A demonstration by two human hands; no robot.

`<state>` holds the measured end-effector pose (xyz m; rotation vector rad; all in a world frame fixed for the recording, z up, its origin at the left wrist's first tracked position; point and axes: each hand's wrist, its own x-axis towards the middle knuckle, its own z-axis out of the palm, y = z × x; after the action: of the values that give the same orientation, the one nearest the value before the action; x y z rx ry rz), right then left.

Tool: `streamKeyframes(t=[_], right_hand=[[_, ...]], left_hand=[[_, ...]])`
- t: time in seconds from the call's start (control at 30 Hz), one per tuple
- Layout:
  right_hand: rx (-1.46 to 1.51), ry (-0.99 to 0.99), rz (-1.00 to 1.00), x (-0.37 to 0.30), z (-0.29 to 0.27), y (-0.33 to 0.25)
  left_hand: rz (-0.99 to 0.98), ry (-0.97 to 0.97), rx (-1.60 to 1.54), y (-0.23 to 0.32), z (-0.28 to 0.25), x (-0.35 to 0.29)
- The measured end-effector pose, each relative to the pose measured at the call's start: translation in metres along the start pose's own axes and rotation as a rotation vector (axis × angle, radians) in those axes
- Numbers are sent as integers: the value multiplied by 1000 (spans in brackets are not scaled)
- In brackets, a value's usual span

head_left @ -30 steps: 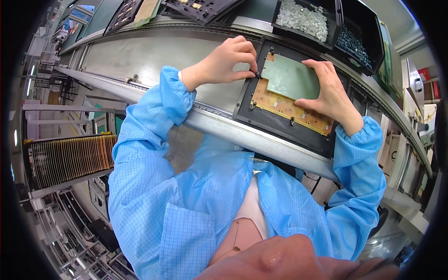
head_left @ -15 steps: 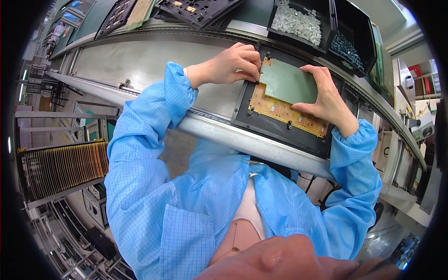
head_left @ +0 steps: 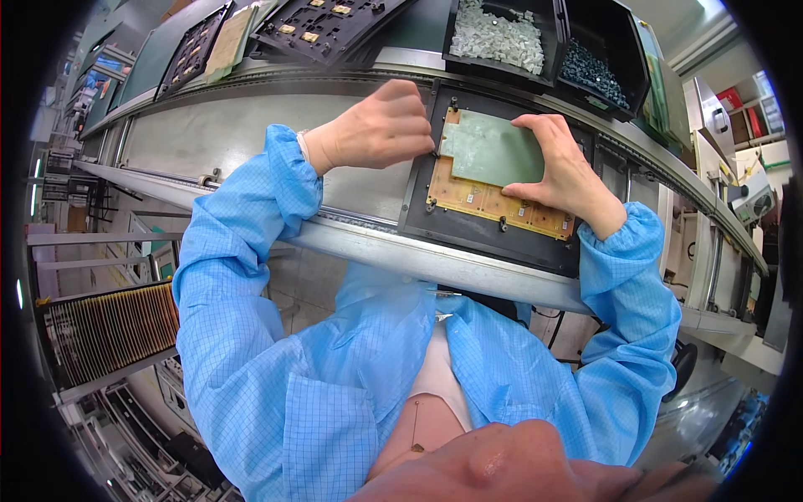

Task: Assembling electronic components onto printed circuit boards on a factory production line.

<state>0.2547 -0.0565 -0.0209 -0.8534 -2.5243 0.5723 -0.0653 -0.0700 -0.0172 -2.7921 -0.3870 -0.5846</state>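
Observation:
A flat pale-green plate (head_left: pixel 493 151) lies over part of an orange-yellow circuit board panel (head_left: pixel 477 197), which sits in a black tray-like fixture (head_left: pixel 452 227). My right hand (head_left: pixel 562 163) spans the plate's right end, fingers on its far edge and thumb on its near edge. My left hand (head_left: pixel 381 125) is closed beside the fixture's left edge, its fingertips turned away from view, close to a small black clip (head_left: pixel 435 154). Whatever those fingers hold, if anything, is hidden. More black clips (head_left: pixel 503 222) stand along the board's edges.
Beyond the fixture stand a black bin of whitish parts (head_left: pixel 499 40) and a black bin of dark blue parts (head_left: pixel 594 74). Another black fixture (head_left: pixel 326 29) lies at the far left. A metal rail (head_left: pixel 435 258) runs along the near side. A rack of boards (head_left: pixel 113 330) stands at left.
My left hand has drawn a little left from the plate's edge and rolled over, hiding its fingertips. My right hand keeps its grip on the green plate. The whole view has shifted slightly.

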Motion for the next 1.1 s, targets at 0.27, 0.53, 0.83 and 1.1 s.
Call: streamKeyframes(t=[0.27,0.53,0.83,1.1], right_hand=[[-32,-11,8,-3,-2,5],[-31,-11,24,-2,-3,1],[-48,3,-18,-8,-4,0],[-83,235,81,-41,-43,12]], left_hand=[[-756,64,-321,38,25,11],[-935,44,-419,51,33,18],[-772,60,-256,42,12,23],[-584,-124,-229,32,11,45]])
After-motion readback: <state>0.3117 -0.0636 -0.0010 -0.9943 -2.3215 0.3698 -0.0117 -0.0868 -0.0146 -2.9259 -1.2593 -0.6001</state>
